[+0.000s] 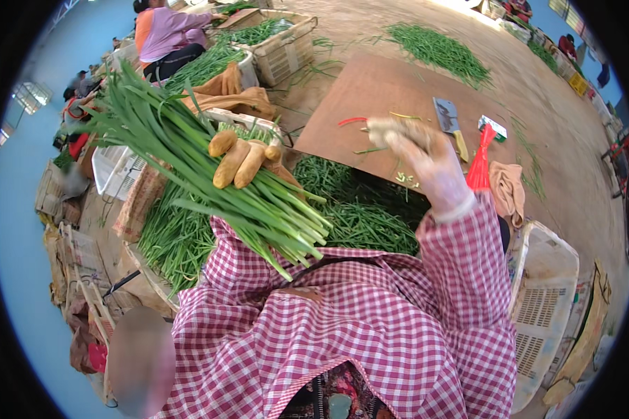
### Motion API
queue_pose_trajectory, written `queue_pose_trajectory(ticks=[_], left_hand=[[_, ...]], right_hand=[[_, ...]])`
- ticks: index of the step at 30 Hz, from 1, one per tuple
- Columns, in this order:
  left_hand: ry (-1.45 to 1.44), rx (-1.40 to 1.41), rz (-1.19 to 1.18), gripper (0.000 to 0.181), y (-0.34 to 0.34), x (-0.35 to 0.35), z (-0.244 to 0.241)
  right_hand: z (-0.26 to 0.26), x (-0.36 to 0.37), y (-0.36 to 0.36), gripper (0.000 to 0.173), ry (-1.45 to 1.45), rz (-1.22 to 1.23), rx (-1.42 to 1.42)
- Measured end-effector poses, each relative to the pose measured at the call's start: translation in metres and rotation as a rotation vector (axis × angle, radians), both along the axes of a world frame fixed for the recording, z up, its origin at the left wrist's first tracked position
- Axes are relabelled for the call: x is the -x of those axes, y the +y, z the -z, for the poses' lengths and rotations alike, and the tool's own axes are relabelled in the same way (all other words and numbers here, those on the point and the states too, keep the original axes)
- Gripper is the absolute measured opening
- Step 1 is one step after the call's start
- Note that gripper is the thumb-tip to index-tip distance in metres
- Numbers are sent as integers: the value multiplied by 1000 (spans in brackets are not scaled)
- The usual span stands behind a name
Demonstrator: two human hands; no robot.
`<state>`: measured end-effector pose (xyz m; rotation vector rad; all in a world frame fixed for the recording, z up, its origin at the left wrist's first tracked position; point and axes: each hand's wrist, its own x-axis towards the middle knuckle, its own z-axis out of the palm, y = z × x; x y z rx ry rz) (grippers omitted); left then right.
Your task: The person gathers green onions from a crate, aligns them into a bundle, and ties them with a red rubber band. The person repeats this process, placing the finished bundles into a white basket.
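Observation:
My left hand (245, 158), in a tan glove, grips a thick bunch of long green leafy stalks (188, 141), with the pale cut ends towards the lower right. My right hand (416, 144), in a whitish glove and blurred, is over the near part of a brown board (356, 99); whether it holds anything I cannot tell. Beyond it on the board lie a cleaver (449, 123) with a yellow handle and a red strip (352, 121). A bundle of red ties (482, 157) hangs at the board's right, beside a small green and white box (494, 127).
Loose green stalks (367, 228) lie below the board, and more (175, 235) fill a crate at the left. A plastic crate (542, 304) stands at the right. A heap of greens (440, 52) lies on the floor. A person (170, 34) sits by crates at the upper left.

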<state>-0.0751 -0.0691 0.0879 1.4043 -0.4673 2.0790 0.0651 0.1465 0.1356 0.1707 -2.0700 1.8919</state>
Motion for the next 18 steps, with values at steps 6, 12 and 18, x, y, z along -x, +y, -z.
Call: queue_pose_trajectory(ticks=[6,12,18], left_hand=[[14,0,-108,26,-11,-4,-18],[-178,25,-133,14,-21,-5,-13],[-99,159,-310,30,-24,12,12]], right_hand=[[-3,-15,-62,32,338,-98,-310],[61,-31,-70,26,122,-114,-701],[36,-36,-47,29,-111,100,-65]])
